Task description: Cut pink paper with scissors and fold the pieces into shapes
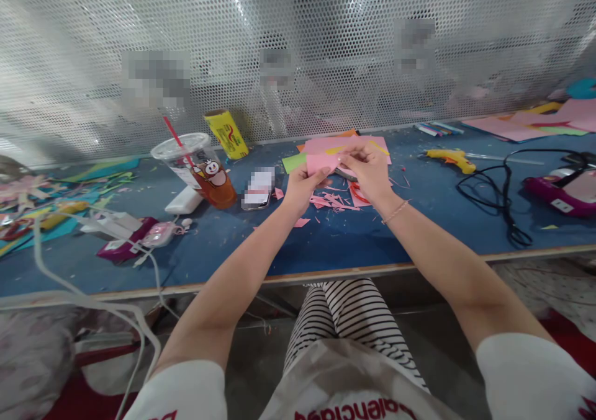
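Note:
Between my two hands, above the blue table, is a small piece of pink paper. My left hand pinches its lower left part between thumb and fingers. My right hand has its fingertips closed at the paper's right edge. Below them lie thin pink paper scraps and red-handled scissors, partly covered by my right hand. Behind the hands are stacked sheets of pink paper, with a green sheet showing at the left.
A plastic drink cup with a straw, a yellow can and a phone stand or lie left. To the right are a yellow glue gun, a black cable and a purple power strip. A perforated metal panel rises behind.

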`<state>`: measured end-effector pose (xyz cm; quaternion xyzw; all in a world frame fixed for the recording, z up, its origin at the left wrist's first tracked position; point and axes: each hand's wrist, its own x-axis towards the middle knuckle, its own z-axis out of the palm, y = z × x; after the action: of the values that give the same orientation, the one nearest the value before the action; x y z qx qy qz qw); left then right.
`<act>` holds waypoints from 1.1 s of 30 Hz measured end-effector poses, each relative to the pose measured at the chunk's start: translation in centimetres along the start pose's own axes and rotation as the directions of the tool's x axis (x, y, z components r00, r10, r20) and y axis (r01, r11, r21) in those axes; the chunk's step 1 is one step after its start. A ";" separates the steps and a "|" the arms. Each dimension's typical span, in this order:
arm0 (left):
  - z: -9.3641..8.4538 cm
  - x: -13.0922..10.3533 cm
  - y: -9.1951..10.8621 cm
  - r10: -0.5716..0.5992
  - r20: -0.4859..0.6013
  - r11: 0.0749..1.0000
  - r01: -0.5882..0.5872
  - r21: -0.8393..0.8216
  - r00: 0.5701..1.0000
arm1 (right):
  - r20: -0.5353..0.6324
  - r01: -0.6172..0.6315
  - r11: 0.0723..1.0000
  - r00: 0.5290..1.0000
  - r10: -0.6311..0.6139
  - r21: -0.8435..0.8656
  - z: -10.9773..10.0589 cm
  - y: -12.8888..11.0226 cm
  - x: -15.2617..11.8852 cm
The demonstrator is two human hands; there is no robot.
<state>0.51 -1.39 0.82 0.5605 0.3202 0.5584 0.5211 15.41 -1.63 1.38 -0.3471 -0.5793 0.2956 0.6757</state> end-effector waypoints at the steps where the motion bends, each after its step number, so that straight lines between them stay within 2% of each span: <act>1: 0.0 0.0 0.0 0.001 0.004 1.000 -0.001 -0.003 1.000 | -0.003 0.003 1.000 1.000 -0.003 -0.009 0.0 0.0 0.0; 22: 0.2 -0.1 0.3 0.001 -0.017 1.000 -0.002 -0.014 1.000 | -0.032 -0.031 1.000 0.999 0.031 0.004 0.0 -0.7 -0.1; 28: 0.3 -0.1 0.4 0.006 -0.047 1.000 -0.005 0.008 0.999 | 0.023 -0.072 0.997 0.997 0.072 0.000 -0.3 -0.2 0.3; 33: 0.1 0.2 0.0 -0.006 -0.080 1.000 0.004 -0.027 0.997 | 0.139 -0.180 0.975 0.977 0.163 0.127 0.0 0.9 0.3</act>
<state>0.60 -1.24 0.87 0.5300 0.3346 0.5832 0.5167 15.48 -0.90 0.84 -0.3287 -0.5671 0.4138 0.6317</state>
